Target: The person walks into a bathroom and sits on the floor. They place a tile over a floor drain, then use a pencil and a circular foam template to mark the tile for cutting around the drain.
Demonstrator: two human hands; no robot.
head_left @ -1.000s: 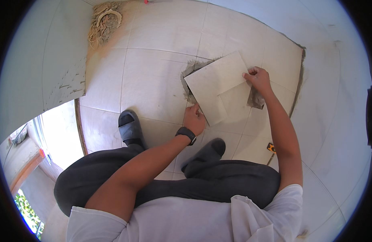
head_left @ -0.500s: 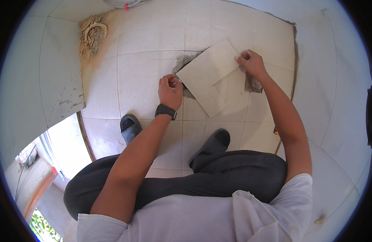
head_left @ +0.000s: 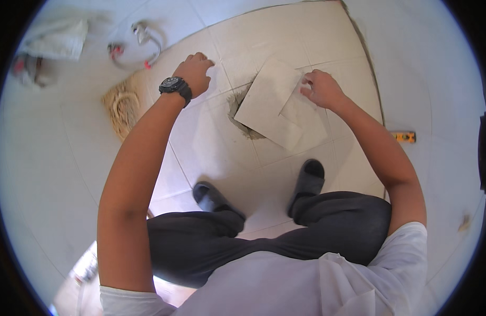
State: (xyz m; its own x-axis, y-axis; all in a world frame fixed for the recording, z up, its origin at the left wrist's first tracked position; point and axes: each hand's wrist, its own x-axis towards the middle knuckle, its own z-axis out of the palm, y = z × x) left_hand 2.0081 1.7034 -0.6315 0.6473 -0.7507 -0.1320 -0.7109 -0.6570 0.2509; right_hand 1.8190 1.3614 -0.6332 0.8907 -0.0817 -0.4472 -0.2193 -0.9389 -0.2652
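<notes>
Head view: pale, flat, notched tile (head_left: 266, 102); left grip (head_left: 194, 73) slack, empty; right grip (head_left: 323, 90) half-curled by its edge, hold unclear.

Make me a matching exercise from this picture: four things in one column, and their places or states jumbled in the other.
Things
1. Black wristwatch
2. Cream L-shaped tile
3. Orange-and-black bar-shaped tool
4. Dark grey open-toed sandals

Places or states
A. Right of the right forearm
B. Worn as a pair
C. Beside a rough grey patch
D. Strapped on, next to the left hand

Pairs: 1-D, 2-C, 3-A, 4-B.
</notes>
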